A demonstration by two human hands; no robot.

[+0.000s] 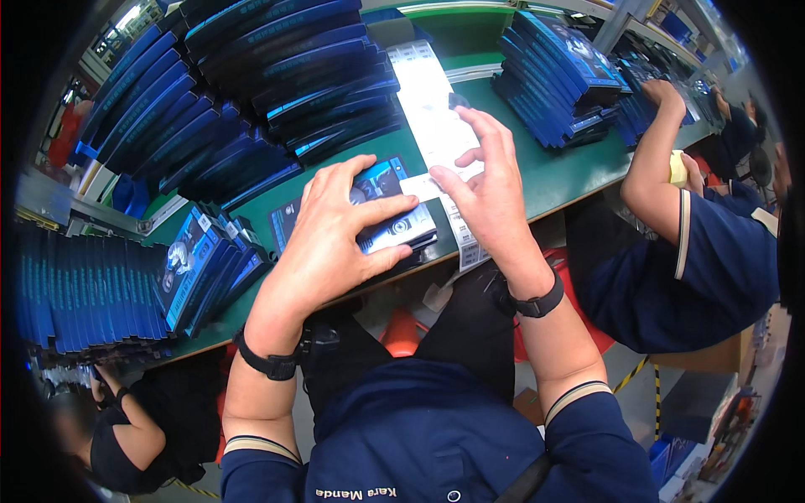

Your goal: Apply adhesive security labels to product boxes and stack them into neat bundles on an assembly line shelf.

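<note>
My left hand (331,222) lies on a flat dark-blue printed box (373,181), its fingers spread over the top and thumb apart from the index finger. The box rests near the front edge of the green bench. A long strip of white labels (425,101) runs beside it from the back of the bench and over the front edge. Above that strip is my right hand (489,180), index finger raised and thumb apart from the fingers. A small white piece (419,188) lies between the right thumb and the box; whether the thumb touches it I cannot tell.
Tall stacks of blue boxes (293,75) stand at the back left. More boxes (92,285) are lined up at the left. Another stack (562,75) sits at the back right. A co-worker (688,243) works close on my right, and another person (126,427) sits at lower left.
</note>
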